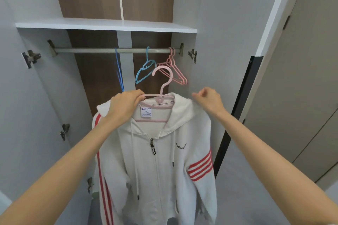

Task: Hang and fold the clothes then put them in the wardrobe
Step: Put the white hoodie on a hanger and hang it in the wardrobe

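Hoodie [157, 170] is riding pink hanger [159, 99] | left hand [126, 104] is gripping its arm, keeping hook free for rail [91, 50] | right hand [208, 100] is curling at shoulder, grasp unclear

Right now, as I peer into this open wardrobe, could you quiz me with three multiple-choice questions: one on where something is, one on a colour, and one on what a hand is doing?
1. Where is the hook of the pink hanger that carries the hoodie, relative to the rail?
A. over it
B. below it, not touching
C. above it

2. What colour are the hoodie's sleeve stripes?
A. blue
B. red
C. black

3. What is the left hand doing?
A. hanging empty
B. pressing flat on the hoodie
C. gripping the pink hanger

Answers:
1 B, the hook is in the air under the rail.
2 B, red bands show on both sleeves.
3 C, its fingers curl round the hanger's arm.
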